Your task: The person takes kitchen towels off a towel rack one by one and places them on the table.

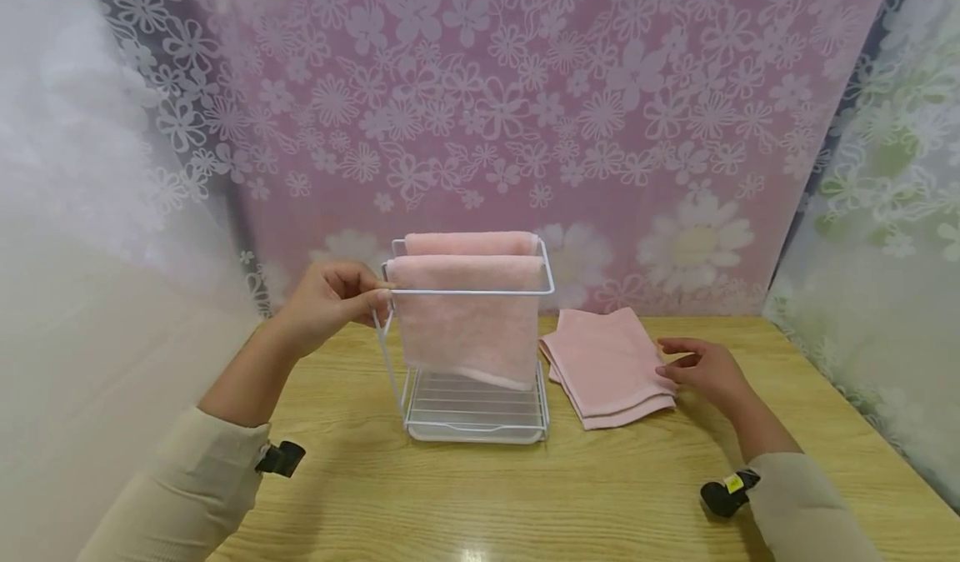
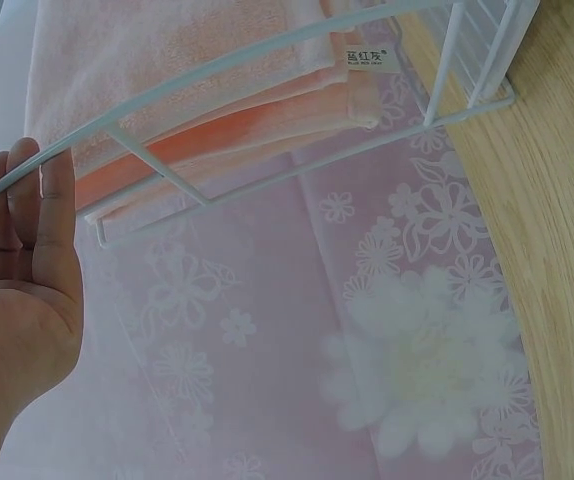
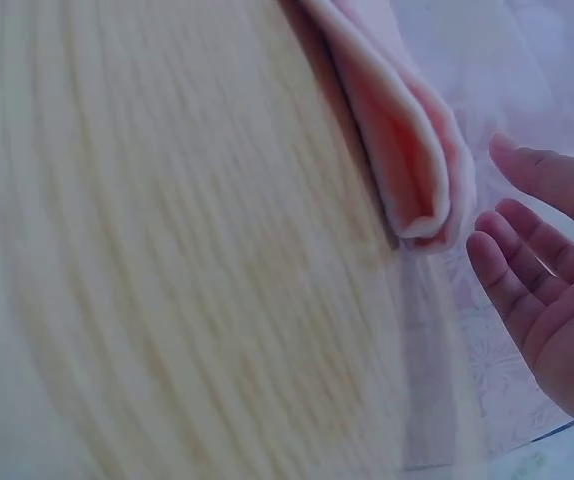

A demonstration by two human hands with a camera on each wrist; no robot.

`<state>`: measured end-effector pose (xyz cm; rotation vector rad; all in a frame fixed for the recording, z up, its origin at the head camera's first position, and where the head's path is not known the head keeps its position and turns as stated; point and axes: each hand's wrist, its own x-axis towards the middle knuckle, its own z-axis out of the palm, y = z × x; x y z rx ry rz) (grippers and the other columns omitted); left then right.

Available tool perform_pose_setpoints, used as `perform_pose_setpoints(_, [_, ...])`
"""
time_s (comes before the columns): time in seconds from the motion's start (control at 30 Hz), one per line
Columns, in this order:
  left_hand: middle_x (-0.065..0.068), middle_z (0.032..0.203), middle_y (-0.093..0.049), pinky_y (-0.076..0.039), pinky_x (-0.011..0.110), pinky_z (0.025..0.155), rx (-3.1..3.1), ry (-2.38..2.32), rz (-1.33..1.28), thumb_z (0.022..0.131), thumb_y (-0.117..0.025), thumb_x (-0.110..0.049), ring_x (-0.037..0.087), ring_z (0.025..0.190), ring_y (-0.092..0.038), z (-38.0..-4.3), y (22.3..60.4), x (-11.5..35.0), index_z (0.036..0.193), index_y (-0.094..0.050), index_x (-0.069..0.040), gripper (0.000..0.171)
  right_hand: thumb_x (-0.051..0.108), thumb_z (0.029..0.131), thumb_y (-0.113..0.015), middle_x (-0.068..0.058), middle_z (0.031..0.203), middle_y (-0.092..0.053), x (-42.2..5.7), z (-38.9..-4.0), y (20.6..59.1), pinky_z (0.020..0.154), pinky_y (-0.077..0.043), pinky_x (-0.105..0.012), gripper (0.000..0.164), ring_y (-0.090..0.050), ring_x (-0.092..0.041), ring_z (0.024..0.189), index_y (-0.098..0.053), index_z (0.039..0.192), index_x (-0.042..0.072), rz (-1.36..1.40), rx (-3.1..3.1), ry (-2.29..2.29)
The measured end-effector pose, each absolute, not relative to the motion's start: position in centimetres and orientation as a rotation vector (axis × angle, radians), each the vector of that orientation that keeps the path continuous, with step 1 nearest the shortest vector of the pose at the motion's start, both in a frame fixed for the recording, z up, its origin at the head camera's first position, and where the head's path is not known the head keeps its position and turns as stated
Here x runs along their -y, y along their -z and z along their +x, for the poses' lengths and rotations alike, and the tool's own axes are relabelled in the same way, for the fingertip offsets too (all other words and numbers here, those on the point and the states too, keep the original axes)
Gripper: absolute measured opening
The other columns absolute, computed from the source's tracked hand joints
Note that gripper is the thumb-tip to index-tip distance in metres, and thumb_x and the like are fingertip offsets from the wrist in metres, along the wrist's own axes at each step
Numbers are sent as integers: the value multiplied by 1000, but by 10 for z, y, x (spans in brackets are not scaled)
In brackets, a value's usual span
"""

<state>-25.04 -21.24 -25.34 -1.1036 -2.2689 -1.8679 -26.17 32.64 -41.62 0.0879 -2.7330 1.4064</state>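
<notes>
A white wire rack stands on the table, and my left hand grips its upper left bar between thumb and fingers. In the left wrist view the fingers curl round that bar. A pink towel hangs over the rack's front part. Behind it is a second pink towel, mostly hidden. To the right of the rack, folded pink cloth lies on the table in layers. Beside its right edge is my right hand, fingers relaxed. The right wrist view shows a gap between this hand and the folded cloth.
A shallow tray sits at the rack's base under wire bars. The wood-grain table meets a pink floral curtain at the back. Pale sheeting hangs on the right, with more pale sheeting on the left.
</notes>
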Motion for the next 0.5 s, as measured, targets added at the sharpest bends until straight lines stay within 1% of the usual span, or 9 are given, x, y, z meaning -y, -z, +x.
perform_pose_setpoints(0.13, [15,74,-66,-60,35,67,2268,1872,-1101,94,-62,1,20,66,-65,-251,254,212,89,-61,16,16,29,87,-75,-25,133,-53,-325,-259,413,73,-58,-37,65,-61,-21,98,-51,140,1,115,2719,-1398])
perform_pose_setpoints(0.27, [12,73,-66,-60,34,67,2268,1881,-1098,94,-62,1,20,66,-65,-250,253,211,89,-61,16,16,34,88,-74,-23,134,-53,-325,-259,410,75,-58,-37,65,-61,-20,99,-52,140,3,143,2709,-1360])
perform_pose_setpoints(0.4, [12,73,-66,-60,34,67,2275,1877,-1084,94,-62,1,20,65,-65,-250,253,211,89,-61,16,16,37,88,-73,-23,133,-54,-323,-260,407,76,-56,-29,63,-61,-18,99,-54,139,6,174,2696,-1348])
perform_pose_setpoints(0.5, [12,73,-66,-60,34,67,2285,1862,-1074,94,-63,0,20,66,-65,-250,253,210,88,-64,11,12,36,88,-73,-23,133,-54,-322,-260,403,76,-53,-23,62,-61,-16,98,-54,139,6,201,2684,-1341])
